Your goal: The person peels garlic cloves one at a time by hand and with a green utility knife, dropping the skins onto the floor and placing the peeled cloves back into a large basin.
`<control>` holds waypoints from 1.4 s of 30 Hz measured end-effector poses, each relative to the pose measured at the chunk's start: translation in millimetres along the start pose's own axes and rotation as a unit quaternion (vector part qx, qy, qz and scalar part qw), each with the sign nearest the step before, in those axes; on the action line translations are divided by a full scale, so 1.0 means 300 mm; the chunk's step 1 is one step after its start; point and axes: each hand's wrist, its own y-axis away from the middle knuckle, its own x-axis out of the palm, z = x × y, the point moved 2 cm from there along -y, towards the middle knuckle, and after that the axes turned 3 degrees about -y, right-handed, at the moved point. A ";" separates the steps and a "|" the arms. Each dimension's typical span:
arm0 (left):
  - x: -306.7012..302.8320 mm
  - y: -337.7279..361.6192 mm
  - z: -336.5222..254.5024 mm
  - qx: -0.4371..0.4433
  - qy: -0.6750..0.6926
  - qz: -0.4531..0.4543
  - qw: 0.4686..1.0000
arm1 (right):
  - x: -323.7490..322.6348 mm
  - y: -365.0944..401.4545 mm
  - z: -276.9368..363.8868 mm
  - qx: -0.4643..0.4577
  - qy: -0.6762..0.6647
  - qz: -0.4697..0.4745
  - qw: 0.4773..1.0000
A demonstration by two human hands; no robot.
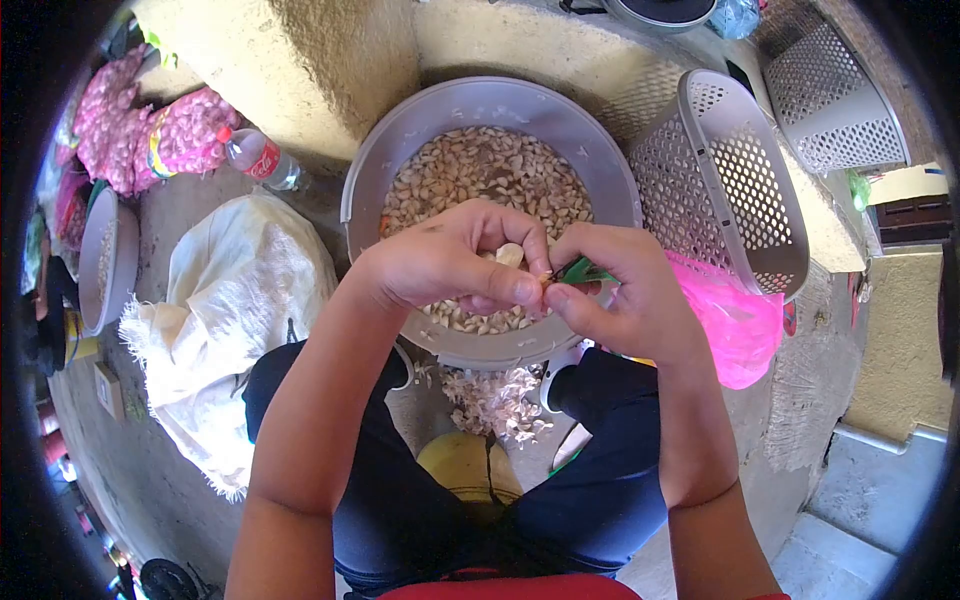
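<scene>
Both of my hands meet over a large grey tub (360, 165) of garlic cloves (440, 170). My left hand (440, 262) is closed around a pale garlic clove (510, 255), pinching at its tip between thumb and finger. Against it, my right hand (640, 290) grips a small knife with a green handle (592, 272); most of the knife is hidden by the fingers. The fingertips of the two hands touch or nearly touch.
Garlic skins (495, 405) lie on the floor between my feet. A white woven sack (240, 270), a cola bottle (262, 160) and pink net bags of garlic (185, 130) are left. Grey perforated baskets (690, 180) and a pink plastic bag (735, 330) stand right.
</scene>
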 end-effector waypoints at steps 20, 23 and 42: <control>-0.005 -0.011 0.026 0.044 0.082 0.011 0.996 | 0.006 0.001 -0.019 0.018 0.049 -0.039 0.998; -0.004 -0.017 0.027 0.045 0.079 -0.020 0.996 | 0.006 0.005 -0.020 0.027 0.048 -0.049 0.997; 0.013 -0.027 -0.014 0.212 -0.495 -0.224 0.812 | -0.012 0.020 -0.083 0.220 -0.192 -0.035 0.956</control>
